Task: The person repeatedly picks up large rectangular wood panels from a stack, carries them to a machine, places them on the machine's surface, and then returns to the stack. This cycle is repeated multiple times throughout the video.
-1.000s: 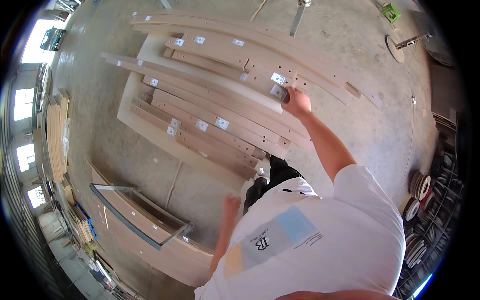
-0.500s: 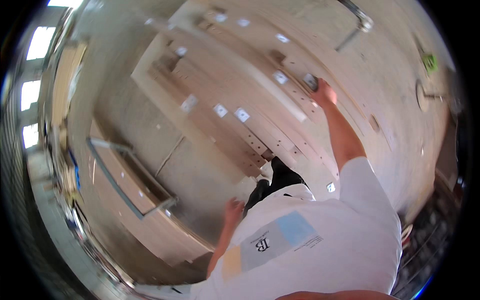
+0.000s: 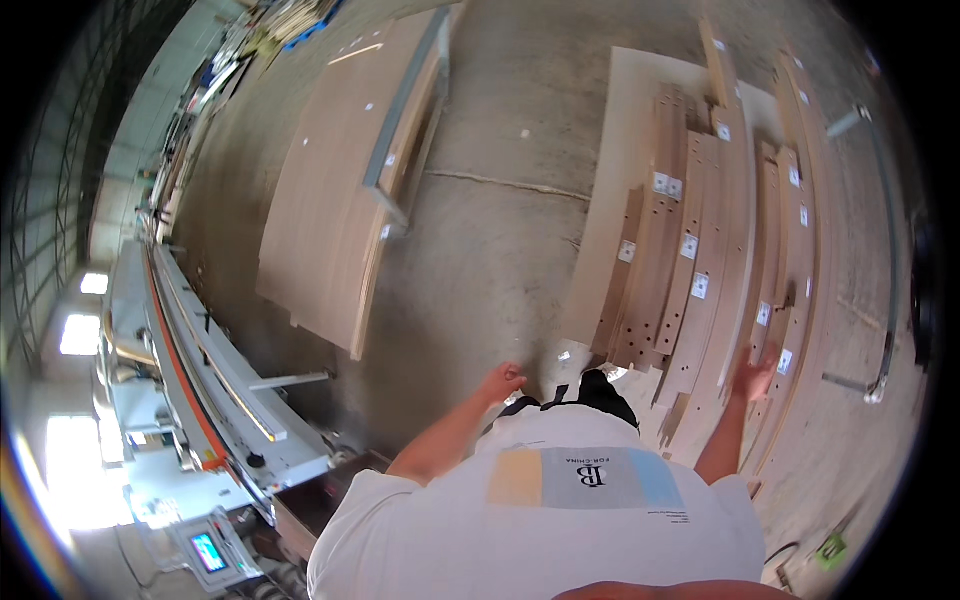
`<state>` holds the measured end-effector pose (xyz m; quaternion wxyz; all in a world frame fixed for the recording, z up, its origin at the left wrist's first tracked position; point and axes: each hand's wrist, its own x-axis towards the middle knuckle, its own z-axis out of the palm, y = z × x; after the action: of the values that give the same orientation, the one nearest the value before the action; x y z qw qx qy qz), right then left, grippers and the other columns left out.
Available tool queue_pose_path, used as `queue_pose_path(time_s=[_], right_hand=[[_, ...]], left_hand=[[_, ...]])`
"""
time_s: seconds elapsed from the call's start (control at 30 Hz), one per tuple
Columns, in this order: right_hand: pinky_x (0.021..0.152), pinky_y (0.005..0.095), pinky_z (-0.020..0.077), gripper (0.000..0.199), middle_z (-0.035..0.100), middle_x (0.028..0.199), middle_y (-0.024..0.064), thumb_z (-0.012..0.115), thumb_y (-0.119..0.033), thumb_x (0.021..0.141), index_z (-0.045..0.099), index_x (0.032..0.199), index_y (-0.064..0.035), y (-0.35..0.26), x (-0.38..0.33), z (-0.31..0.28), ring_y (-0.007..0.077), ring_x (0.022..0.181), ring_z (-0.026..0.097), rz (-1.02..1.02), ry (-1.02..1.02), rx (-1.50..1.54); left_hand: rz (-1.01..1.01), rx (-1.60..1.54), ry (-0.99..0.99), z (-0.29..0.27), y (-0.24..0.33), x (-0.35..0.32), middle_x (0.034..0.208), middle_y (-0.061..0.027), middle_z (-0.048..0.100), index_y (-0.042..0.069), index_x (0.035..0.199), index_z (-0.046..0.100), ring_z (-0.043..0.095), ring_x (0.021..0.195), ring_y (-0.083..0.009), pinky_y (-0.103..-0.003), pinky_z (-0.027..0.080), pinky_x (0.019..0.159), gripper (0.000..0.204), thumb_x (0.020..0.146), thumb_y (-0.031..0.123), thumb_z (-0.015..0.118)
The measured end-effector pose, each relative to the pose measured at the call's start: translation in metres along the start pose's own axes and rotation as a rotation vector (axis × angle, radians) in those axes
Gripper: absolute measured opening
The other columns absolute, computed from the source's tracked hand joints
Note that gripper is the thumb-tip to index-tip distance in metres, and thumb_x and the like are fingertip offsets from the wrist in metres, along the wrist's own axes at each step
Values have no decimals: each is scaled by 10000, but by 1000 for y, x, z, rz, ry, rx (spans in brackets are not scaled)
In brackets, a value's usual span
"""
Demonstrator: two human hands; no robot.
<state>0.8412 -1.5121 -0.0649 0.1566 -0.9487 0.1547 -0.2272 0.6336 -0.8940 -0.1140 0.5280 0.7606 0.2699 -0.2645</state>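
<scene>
My left hand (image 3: pixel 503 382) hangs in front of my waist above the concrete floor, fingers curled in and no object showing in it. On the other side my right hand (image 3: pixel 757 375) is held low over the right-hand group of wood panel strips (image 3: pixel 797 245). It is slightly blurred, with its fingers stretched out and apart, and nothing shows in it. Whether it touches a strip I cannot tell. Nearer my feet lie more brown strips (image 3: pixel 712 210) with drilled holes and white labels. They rest side by side on a pale board (image 3: pixel 602 190).
A stack of wide brown panels (image 3: pixel 320 190) with a grey metal frame (image 3: pixel 405 100) across it stands to the left. A long machine (image 3: pixel 215 370) with a control screen (image 3: pixel 209 552) fills the lower left. A metal bar (image 3: pixel 885 290) stands at far right.
My view has turned left, bringing the machine into sight. My right hand has drawn away from the strip it was at and come closer to my body. My left fingers have curled in.
</scene>
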Motion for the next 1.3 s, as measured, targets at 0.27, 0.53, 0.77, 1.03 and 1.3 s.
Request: queue_pose_path(time_s=[0.27, 0.53, 0.77, 1.03, 1.3], right_hand=[[980, 415, 505, 259, 696, 1194, 152, 644, -229, 941, 714, 1119, -55, -297, -163, 43, 337, 1131, 650, -410, -770, 537], [757, 469, 519, 371, 724, 903, 135, 571, -417, 916, 738, 820, -100, -411, -298, 53, 371, 874, 675, -708, -1200, 136], [603, 328, 548, 438, 759, 883, 111, 627, -392, 963, 732, 977, 33, -452, -348, 113, 202, 692, 717, -90, -1536, 262], [726, 384, 591, 221, 743, 883, 78, 634, -238, 954, 727, 1014, -47, -552, -428, 225, 198, 789, 723, -434, -1863, 184], [659, 307, 523, 267, 710, 849, 27, 617, -321, 981, 701, 993, -68, -815, -529, 243, 146, 740, 661, -377, -1838, 205]], left_hand=[[-120, -56, 91, -70, -177, -92, 1107, -127, 702, 30, 1182, 665, 663, 996, -223, -377, 547, 804, 349, 906, 235, 725], [-184, -94, 459, -153, -376, -203, 1026, -65, 723, 137, 1149, 694, 682, 851, -227, -379, 542, 735, 310, 930, 345, 622], [-465, -454, 549, -169, -478, -266, 759, -21, 725, 132, 850, 740, 686, 719, -200, -383, 520, 648, 257, 875, 345, 598], [-169, -363, 623, -203, -446, -285, 853, -101, 690, 57, 892, 701, 675, 790, -232, -387, 533, 677, 206, 924, 202, 559], [-250, -59, 655, -345, -443, -264, 957, -121, 707, 53, 951, 698, 695, 890, -273, -424, 550, 752, 211, 934, 214, 563]])
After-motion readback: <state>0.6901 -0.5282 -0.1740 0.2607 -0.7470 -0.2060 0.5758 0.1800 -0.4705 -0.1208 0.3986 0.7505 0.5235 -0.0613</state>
